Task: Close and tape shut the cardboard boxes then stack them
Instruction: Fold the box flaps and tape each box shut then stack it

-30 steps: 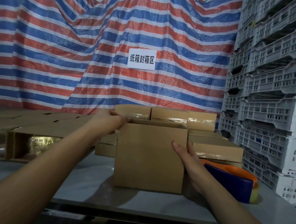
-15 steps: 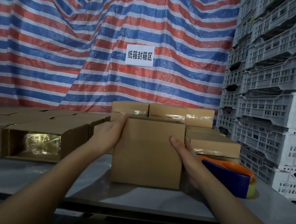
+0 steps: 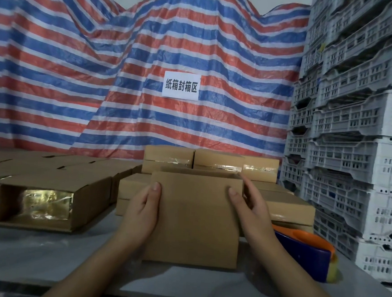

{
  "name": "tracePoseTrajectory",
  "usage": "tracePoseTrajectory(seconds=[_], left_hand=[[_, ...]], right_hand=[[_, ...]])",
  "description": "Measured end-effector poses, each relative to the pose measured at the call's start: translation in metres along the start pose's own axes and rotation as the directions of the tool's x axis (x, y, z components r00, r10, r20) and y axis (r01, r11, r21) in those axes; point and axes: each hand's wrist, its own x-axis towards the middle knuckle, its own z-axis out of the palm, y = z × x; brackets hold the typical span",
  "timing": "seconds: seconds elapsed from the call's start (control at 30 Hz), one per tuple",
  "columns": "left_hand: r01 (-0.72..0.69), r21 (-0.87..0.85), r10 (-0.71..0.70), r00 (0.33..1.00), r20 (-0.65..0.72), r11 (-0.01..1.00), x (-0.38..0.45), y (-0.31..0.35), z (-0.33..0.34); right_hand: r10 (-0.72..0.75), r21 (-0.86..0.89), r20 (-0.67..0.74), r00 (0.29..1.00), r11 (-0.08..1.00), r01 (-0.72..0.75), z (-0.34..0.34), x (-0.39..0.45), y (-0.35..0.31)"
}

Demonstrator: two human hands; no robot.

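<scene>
Striped tarp behind — white sign on it; grey crates stacked right.

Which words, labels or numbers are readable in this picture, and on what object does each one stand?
"纸箱封箱区": black characters on the white sign fixed to the striped tarp.
No print can be read on the boxes, the tape dispenser or the crates.
A small yellow tag on one crate is too blurred to read.

2 hands, 1 held box, 1 tape dispenser, 1 sign.
</scene>
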Motion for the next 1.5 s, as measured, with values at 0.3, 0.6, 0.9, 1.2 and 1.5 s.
tracePoseTrajectory(seconds=[0.3,0.6,0.9,1.2,1.5], left_hand=[[0.240,-0.125,-0.246,0.968,-0.039,0.963,0.019,-0.001,-0.002],[0.277,0.031,-0.263,0.866,0.426,0.960,0.057,0.030,-0.038],[0.321,-0.074,-0.281,0.901,0.332,0.944,0.045,0.025,-0.030],[0.274,-0.149,-0.270,0.962,0.046,0.950,0.024,0.006,-0.011],[0.223,-0.124,-0.213,0.973,0.092,0.967,0.023,0.012,-0.016]], right_hand=[[-0.021,-0.070,-0.069,0.997,0.997,0.016,0.001,0.005,0.000],[0.011,-0.048,0.015,1.000,0.999,-0.011,0.005,0.000,0.007],[0.018,-0.076,0.160,0.987,0.997,-0.006,-0.001,0.004,0.004],[0.120,-0.045,0.081,0.989,0.992,-0.117,0.006,0.004,0.001],[0.115,-0.003,0.063,0.991,0.993,-0.115,0.008,0.001,-0.002]])
